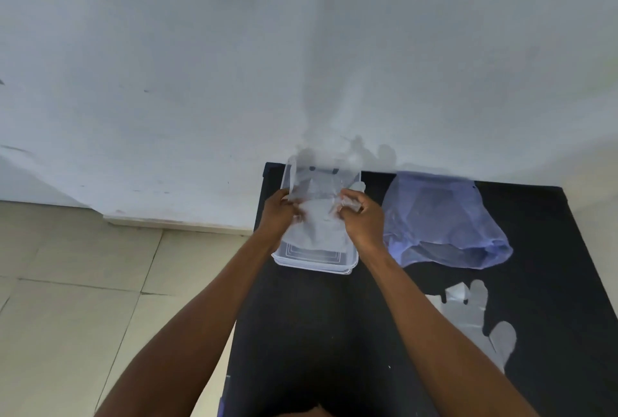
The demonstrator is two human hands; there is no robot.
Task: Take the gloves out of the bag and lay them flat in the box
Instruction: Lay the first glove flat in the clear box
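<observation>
A thin clear plastic glove (317, 219) hangs spread over the clear plastic box (314, 264) at the back left of the black table. My left hand (279, 212) pinches its left edge and my right hand (363, 219) pinches its right edge. The glove's fingers point away from me, over the box's far end. The blue plastic bag (444, 219) lies crumpled to the right of the box, its mouth facing me. Another clear glove (468, 313) lies flat on the table near the right front.
The black table (317, 333) stands against a white wall (234, 65). Its left edge runs just beside the box, with a tiled floor (83, 299) below. My forearms reach over the table's middle.
</observation>
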